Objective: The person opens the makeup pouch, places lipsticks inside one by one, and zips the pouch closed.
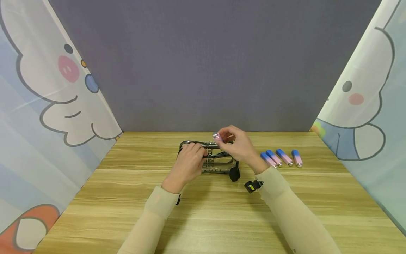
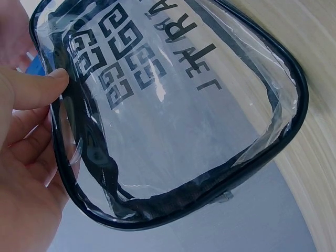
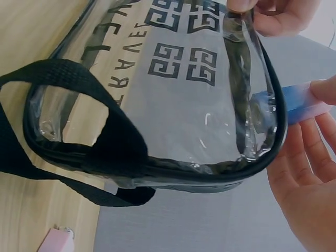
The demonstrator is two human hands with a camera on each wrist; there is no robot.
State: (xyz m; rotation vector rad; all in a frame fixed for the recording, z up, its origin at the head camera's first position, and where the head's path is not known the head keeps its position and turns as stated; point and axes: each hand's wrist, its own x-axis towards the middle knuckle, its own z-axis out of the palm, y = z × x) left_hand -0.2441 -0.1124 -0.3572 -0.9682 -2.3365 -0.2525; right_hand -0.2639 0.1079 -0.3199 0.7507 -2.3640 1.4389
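A clear travel bag (image 1: 219,165) with black piping and dark printed lettering stands on the wooden table. My left hand (image 1: 189,157) grips its upper edge; the thumb presses on the clear plastic in the left wrist view. In my right hand (image 1: 238,144) is a slim square lipstick-like tube (image 1: 217,137), blue fading to pink, its silver end up. The right wrist view has this tube (image 3: 302,100) pinched by thumb and fingers, its blue end at the bag's (image 3: 194,126) top opening. A black strap (image 3: 123,126) loops from the bag's side.
Several matching blue-and-pink tubes (image 1: 284,157) lie on the table (image 1: 215,218) to the right of the bag. A grey panel (image 1: 215,67) rises behind the table. Cartoon-printed curtains (image 1: 355,84) flank both sides.
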